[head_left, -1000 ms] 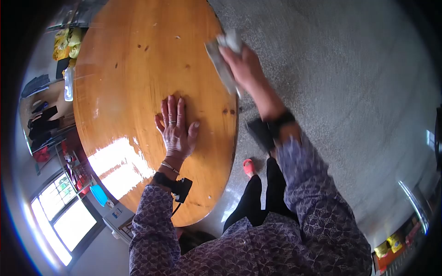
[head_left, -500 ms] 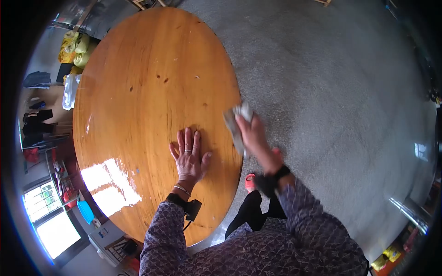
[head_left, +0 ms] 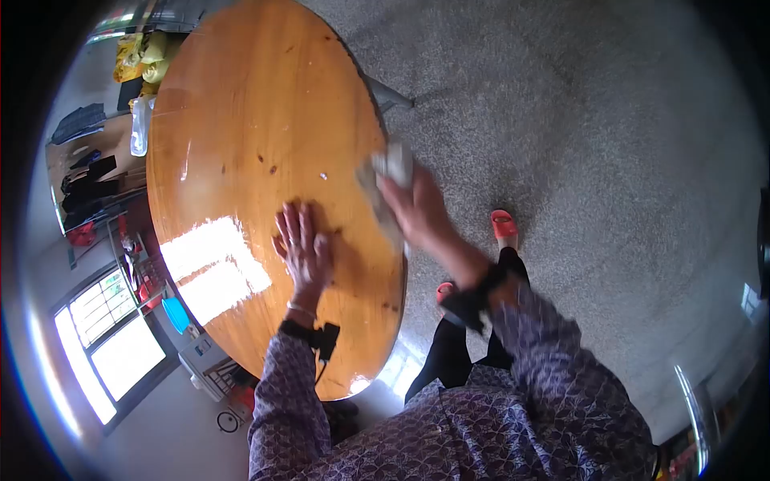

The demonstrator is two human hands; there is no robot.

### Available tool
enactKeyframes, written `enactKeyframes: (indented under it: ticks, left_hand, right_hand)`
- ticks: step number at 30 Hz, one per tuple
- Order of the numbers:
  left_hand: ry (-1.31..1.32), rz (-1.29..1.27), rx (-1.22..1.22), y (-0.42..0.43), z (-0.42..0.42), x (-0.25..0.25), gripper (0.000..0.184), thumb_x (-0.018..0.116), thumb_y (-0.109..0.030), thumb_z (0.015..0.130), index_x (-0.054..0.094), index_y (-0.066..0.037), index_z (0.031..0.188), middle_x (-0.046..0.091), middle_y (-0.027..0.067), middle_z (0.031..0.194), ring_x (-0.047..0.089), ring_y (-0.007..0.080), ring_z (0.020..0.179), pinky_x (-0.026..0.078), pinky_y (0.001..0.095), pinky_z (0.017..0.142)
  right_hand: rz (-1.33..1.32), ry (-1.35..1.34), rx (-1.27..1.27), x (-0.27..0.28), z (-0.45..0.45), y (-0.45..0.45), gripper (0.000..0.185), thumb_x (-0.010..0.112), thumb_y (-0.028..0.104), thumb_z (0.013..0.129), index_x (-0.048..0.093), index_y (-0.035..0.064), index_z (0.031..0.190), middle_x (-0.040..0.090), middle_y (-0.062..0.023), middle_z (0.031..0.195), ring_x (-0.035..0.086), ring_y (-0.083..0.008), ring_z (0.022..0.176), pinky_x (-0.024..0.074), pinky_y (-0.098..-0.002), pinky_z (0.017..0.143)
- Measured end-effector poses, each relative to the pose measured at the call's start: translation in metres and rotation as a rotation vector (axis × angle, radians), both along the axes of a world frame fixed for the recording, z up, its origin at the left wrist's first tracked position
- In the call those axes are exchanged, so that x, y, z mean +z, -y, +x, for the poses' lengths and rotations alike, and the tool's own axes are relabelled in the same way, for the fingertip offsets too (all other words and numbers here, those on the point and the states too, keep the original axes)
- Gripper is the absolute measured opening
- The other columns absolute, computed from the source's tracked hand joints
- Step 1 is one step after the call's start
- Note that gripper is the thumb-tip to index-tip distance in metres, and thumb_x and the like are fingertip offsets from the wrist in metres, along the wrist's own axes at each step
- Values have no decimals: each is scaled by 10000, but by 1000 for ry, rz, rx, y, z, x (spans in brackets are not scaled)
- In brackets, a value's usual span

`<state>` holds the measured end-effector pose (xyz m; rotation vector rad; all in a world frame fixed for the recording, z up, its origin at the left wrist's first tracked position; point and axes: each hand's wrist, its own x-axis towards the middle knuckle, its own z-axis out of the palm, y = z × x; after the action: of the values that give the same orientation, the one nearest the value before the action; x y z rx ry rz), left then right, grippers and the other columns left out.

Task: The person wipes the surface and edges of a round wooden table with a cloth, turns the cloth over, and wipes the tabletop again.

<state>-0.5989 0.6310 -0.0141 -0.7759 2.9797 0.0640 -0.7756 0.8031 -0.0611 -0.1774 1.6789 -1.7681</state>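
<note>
Where the table (head_left: 241, 96) extends ahead and to the left of the left grip (head_left: 303, 248), a bright reflection (head_left: 210, 260) lies just beside that grip; the left grip rests flat on the table, palm down, fingers slightly spread, holding nothing; a small pale speck (head_left: 323, 175) lies ahead of it and to its right; the grey cloth (head_left: 375, 191) is bunched in the right grip (head_left: 419, 210), at the table's right edge; the right grip is closed around the folds, pinching them; blur prevents confirming whether the cloth touches the table; to the right of the right grip, a red sandal (head_left: 503, 224) rests on the floor (head_left: 577, 152); the step in hand is judged to be wiping the table near its edge, the left grip apparently serving as a brace; the next move would call for firm, flat cloth contact and a secure hold on the folds along the rim.
</note>
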Motion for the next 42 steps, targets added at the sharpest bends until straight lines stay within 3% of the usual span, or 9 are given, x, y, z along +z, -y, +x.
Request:
enactKeyframes:
  ticks: [4,17,24,25,27,29,33,37,42]
  left_hand:
    - [-3,-18,72,12,-52,4,629,369,-411,969,282,-134,1527,175,146,1608,129,355,1481,41,533,1144]
    - [17,26,93,11,-56,7,673,362,-427,954,281,-61,1512,172,152,1606,92,348,1490,16,501,1159]
    - [11,61,87,8,-57,9,671,366,-408,950,287,-34,1501,167,182,1600,92,371,1486,6,508,1162]
    - [13,57,76,8,-58,9,671,365,-408,950,287,-32,1500,166,185,1600,92,374,1485,6,508,1163]
    - [12,43,54,11,-58,8,670,362,-408,952,287,-28,1499,165,191,1598,94,382,1483,6,509,1164]
    - [31,48,71,9,-58,8,675,351,-433,960,294,-24,1495,167,197,1596,98,389,1481,9,512,1164]
    - [33,53,96,10,-57,10,676,357,-455,961,305,-44,1495,173,191,1596,107,393,1479,12,524,1159]
    - [24,51,96,9,-57,10,684,389,-450,948,306,-52,1498,179,189,1596,106,388,1480,6,537,1152]
    - [28,46,112,9,-58,12,675,454,-402,922,321,-76,1498,183,173,1599,101,371,1485,-1,533,1152]
  right_hand:
    - [-127,19,11,7,104,-61,710,619,255,911,261,20,1477,484,-226,1311,496,-372,1243,384,-424,1048]
    - [-68,-119,81,-12,-184,132,523,579,505,904,624,9,1064,694,-213,896,681,-349,890,524,-424,791]
    - [-311,302,-22,-6,-58,34,410,592,390,933,591,29,1127,660,-164,917,662,-264,855,501,-399,789]
    - [-64,277,282,-4,-38,1,446,630,269,943,482,79,1318,592,-63,1138,591,-129,960,509,-308,796]
    - [-222,127,109,-6,37,-37,607,566,155,951,247,-15,1438,447,-146,1365,505,-216,1207,412,-373,1030]
    - [-163,-31,171,9,29,-46,617,582,133,941,261,-54,1434,418,-200,1385,459,-269,1280,350,-383,1076]
    - [-17,-26,22,6,-20,3,597,639,261,902,393,17,1388,477,-272,1334,563,-416,1125,474,-465,924]
    - [1,-164,137,5,-153,93,452,630,363,897,592,23,1193,666,-229,1015,658,-383,928,521,-438,830]
    - [63,-297,139,3,-232,173,401,647,357,873,630,18,1087,683,-229,981,658,-389,955,521,-431,833]
